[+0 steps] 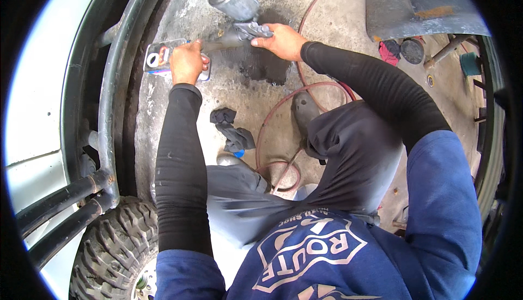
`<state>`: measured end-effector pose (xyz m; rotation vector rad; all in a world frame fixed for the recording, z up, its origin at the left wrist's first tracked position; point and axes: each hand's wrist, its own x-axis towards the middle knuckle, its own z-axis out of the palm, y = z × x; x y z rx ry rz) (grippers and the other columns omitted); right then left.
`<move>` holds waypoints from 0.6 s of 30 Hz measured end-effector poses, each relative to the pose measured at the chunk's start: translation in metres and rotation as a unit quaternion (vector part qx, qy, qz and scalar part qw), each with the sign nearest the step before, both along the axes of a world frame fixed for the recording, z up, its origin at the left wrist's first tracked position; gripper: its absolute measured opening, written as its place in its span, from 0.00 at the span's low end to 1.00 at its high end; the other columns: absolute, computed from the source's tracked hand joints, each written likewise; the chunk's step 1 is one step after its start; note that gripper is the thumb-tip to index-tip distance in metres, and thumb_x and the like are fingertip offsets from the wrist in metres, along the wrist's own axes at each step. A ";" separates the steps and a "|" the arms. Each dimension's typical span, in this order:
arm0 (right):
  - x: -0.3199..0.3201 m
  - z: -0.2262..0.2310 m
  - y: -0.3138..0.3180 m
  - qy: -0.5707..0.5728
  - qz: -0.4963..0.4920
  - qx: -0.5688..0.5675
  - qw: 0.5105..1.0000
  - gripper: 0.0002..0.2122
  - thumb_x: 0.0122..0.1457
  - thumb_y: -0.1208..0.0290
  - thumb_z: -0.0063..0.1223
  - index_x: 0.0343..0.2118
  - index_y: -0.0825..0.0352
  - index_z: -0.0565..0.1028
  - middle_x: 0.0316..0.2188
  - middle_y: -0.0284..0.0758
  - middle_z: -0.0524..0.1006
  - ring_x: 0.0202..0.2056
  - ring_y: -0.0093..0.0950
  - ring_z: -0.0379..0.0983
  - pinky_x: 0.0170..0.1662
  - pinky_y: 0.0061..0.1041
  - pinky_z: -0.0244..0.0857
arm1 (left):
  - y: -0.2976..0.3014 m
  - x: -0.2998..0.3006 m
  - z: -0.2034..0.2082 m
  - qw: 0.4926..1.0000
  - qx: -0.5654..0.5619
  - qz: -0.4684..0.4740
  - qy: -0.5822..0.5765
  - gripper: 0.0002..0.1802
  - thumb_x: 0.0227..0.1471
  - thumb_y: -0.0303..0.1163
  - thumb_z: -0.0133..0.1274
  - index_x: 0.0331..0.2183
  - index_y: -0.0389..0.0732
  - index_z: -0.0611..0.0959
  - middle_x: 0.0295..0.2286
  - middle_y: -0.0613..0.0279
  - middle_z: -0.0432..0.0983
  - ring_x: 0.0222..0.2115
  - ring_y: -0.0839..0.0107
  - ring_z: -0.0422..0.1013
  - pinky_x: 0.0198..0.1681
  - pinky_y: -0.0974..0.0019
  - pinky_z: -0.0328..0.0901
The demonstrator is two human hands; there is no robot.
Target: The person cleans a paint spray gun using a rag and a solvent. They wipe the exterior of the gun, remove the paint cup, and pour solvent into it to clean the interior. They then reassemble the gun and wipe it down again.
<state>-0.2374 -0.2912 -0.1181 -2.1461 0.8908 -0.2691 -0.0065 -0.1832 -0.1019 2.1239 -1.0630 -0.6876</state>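
In my right hand (pixel 279 42) is a spray gun (pixel 250 30), its grey metal cup (pixel 234 0) tilted up and away from me. My fingers are closed around its handle. My left hand (pixel 187 62) is closed over a flat rectangular object (pixel 155 60) with white, orange and blue markings; its exact kind is hard to tell under the hand. A blurred greyish streak lies between the left hand and the gun. Both arms reach forward over the concrete floor, where a dark wet-looking patch (pixel 267 66) shows under the gun.
A red air hose (pixel 272 110) loops over the floor near my shoes. Dark cloth (pixel 235 134) lies between my arms. Left stand a tubular black bar (pixel 111 104), a pale vehicle panel (pixel 32 109) and a knobby tyre (pixel 111 240). A metal sheet (pixel 419 6) is at far right.
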 end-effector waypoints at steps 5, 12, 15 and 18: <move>0.010 0.002 0.006 0.029 0.034 -0.011 0.999 0.22 0.58 0.53 0.55 0.46 0.68 0.74 0.37 0.46 0.78 0.41 0.42 0.74 0.46 0.34 0.66 | -0.002 -0.001 -0.006 0.998 0.000 0.024 0.051 0.20 0.56 0.38 0.47 0.29 0.29 0.83 0.16 0.56 0.78 0.14 0.71 0.74 0.22 0.67 0.68; 0.012 0.013 0.013 -0.037 0.117 -0.014 0.992 0.24 0.61 0.48 0.48 0.41 0.70 0.77 0.36 0.51 0.76 0.41 0.48 0.73 0.45 0.41 0.67 | 0.004 0.008 -0.014 0.999 -0.020 -0.025 -0.022 0.19 0.57 0.37 0.45 0.28 0.31 0.83 0.16 0.57 0.78 0.15 0.71 0.74 0.23 0.68 0.68; 0.013 0.016 0.018 0.070 0.114 -0.080 0.988 0.23 0.62 0.49 0.45 0.41 0.68 0.77 0.35 0.51 0.75 0.40 0.48 0.74 0.44 0.42 0.68 | 0.007 0.010 -0.017 0.998 0.008 -0.025 -0.052 0.20 0.57 0.38 0.44 0.27 0.33 0.83 0.17 0.57 0.79 0.15 0.71 0.75 0.25 0.68 0.69; 0.013 0.017 0.023 0.022 0.153 -0.125 0.980 0.21 0.62 0.50 0.46 0.42 0.67 0.77 0.36 0.50 0.76 0.40 0.49 0.74 0.44 0.42 0.68 | 0.011 0.010 -0.020 0.983 0.016 -0.084 -0.165 0.21 0.56 0.39 0.44 0.24 0.33 0.82 0.16 0.57 0.79 0.16 0.71 0.76 0.29 0.67 0.69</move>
